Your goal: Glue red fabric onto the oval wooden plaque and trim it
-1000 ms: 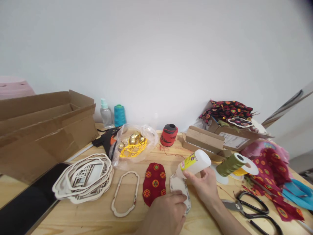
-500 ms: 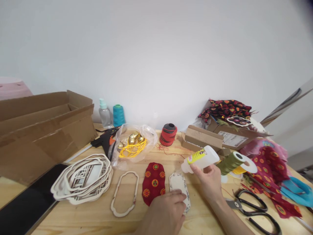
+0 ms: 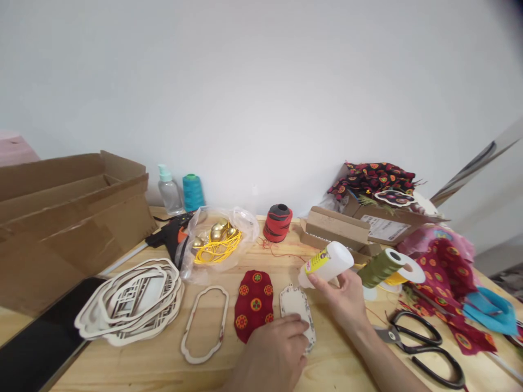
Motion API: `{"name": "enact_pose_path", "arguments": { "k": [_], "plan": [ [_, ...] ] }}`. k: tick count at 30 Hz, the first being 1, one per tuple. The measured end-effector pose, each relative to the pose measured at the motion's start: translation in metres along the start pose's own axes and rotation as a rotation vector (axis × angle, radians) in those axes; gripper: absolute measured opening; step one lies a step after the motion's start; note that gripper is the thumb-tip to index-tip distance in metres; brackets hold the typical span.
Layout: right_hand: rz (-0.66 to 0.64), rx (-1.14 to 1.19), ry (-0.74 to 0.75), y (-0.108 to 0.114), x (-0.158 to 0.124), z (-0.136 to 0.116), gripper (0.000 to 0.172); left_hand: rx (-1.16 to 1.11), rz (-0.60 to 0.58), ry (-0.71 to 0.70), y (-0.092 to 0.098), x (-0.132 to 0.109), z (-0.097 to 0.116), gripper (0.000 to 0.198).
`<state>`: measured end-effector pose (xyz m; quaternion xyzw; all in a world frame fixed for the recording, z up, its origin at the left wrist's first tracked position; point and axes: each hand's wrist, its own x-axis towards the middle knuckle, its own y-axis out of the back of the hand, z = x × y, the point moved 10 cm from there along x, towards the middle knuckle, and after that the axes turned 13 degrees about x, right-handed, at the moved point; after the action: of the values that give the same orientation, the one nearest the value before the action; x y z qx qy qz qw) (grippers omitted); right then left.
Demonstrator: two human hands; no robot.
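Note:
My right hand (image 3: 347,299) is closed around a white glue bottle (image 3: 333,260) with a yellow label. The bottle tilts, its nozzle down at the upper right edge of a pale oblong panel (image 3: 295,300) with scalloped ends and a patterned border. Across the panel's lower half lie the fingers of my left hand (image 3: 278,348), holding it against the table; the thumb is hidden. Just left of the panel is a dark red patterned fabric piece (image 3: 254,305), partly under my left hand. Farther left rests a thin wooden frame (image 3: 186,332) of similar outline.
Stacked wooden frames (image 3: 122,332), a phone-like black slab (image 3: 44,332) and a cardboard box (image 3: 73,234) stand left. Behind are a bag of gold bells (image 3: 220,231) and a red-black thread spool (image 3: 278,223). Black-handled scissors (image 3: 425,337) and green thread (image 3: 379,267) lie right.
The glue bottle has moved slightly left along the panel's top end and tilts a little more steeply. My left hand stays on the panel. The whole view has shifted slightly.

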<state>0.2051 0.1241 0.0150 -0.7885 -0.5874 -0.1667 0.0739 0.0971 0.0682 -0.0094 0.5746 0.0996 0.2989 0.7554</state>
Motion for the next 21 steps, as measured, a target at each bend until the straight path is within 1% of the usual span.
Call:
{"name": "enact_pose_path", "arguments": {
  "k": [2,6,11,15,19,21],
  "plan": [
    [-0.001,-0.004,0.006,0.001,0.000,0.000,0.017,-0.019,0.005,0.005,0.000,0.000,0.000,0.024],
    [-0.027,-0.001,0.006,-0.006,-0.001,-0.002,0.014,-0.051,0.064,0.014,0.004,-0.001,-0.001,0.023],
    [0.014,0.009,-0.011,-0.003,0.000,-0.001,0.016,-0.030,0.085,0.004,0.004,0.000,0.000,0.022],
    [0.010,0.024,-0.040,-0.005,0.000,0.001,0.016,-0.039,0.115,0.001,0.007,-0.001,0.001,0.021],
    [0.051,0.060,-0.062,0.001,0.001,0.006,0.016,-0.034,0.106,0.015,0.007,-0.002,0.000,0.021],
    [0.073,0.098,-0.078,0.006,0.002,0.012,0.018,-0.005,0.110,-0.014,0.004,-0.003,0.001,0.020]
  ]
}}
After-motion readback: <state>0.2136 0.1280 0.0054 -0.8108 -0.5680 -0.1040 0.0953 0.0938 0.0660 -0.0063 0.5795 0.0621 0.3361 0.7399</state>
